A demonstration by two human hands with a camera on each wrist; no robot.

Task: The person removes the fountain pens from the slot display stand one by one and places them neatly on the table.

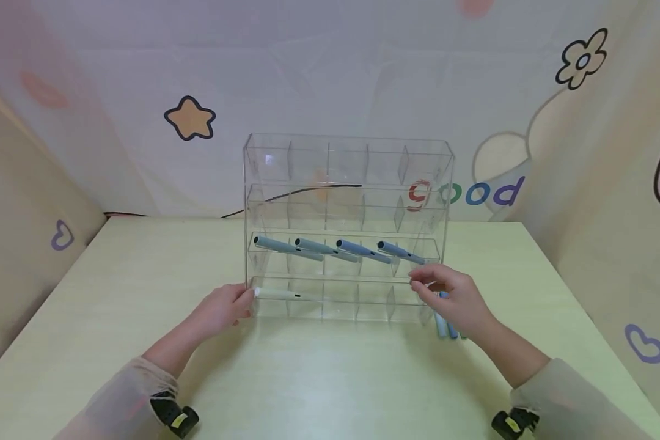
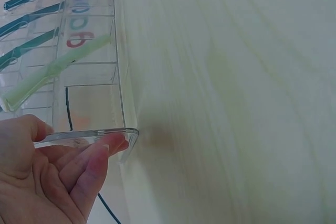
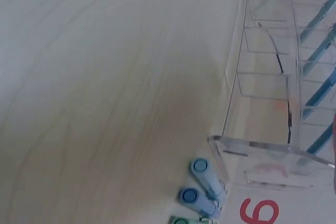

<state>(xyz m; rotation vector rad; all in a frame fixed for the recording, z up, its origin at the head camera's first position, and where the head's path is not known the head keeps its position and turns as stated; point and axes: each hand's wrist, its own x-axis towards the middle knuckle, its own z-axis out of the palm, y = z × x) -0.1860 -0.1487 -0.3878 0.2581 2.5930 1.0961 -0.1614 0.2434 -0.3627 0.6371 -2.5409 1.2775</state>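
Note:
A clear acrylic rack (image 1: 330,278) with rows of compartments stands upright on the table. My left hand (image 1: 225,307) grips its lower left side panel, thumb on one face and fingers on the other, as the left wrist view shows. Close to that hand, a pale green marker (image 2: 52,72) lies in the leftmost compartment of the bottom row. Several blue-toned markers (image 1: 363,251) slant out of the row above, one per compartment. My right hand (image 1: 456,300) is at the rack's lower right, fingers loosely bent below the rightmost blue marker (image 1: 401,252); nothing shows between them.
Beside the rack's right end, partly behind my right hand, lie three loose markers on the table: light blue (image 3: 205,177), darker blue (image 3: 198,201) and green (image 3: 189,221). A patterned cloth (image 1: 143,165) hangs behind the table (image 1: 319,379) and along both sides.

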